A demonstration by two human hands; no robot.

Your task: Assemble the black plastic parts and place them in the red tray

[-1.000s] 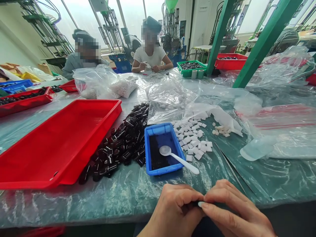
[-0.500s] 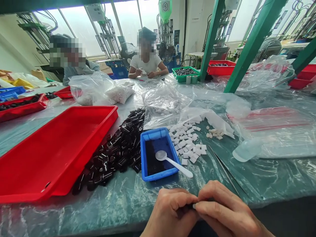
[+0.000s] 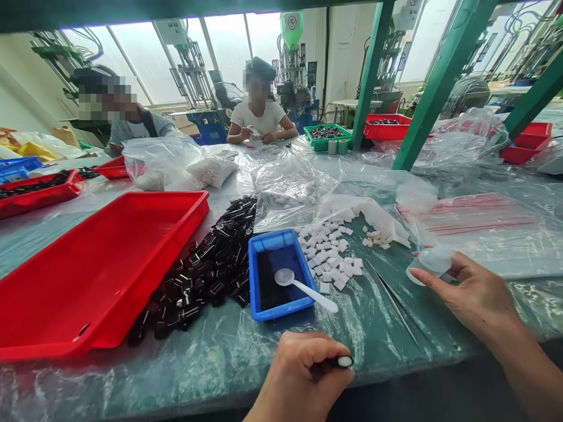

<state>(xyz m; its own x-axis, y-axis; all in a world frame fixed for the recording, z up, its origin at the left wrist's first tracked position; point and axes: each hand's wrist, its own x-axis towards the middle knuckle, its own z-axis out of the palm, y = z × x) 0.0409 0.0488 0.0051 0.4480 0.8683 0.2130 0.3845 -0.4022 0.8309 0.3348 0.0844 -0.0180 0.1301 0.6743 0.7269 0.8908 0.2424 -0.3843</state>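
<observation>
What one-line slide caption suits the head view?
Left hand grips a small black part; right hand touches a clear plastic cap.

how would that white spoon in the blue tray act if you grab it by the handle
The white spoon looks like thin plastic, so probably very light and slightly bendy. Its handle overhangs the blue tray rim, so a push may pivot it. The bowl sits on dark contents, which may spill.
</observation>
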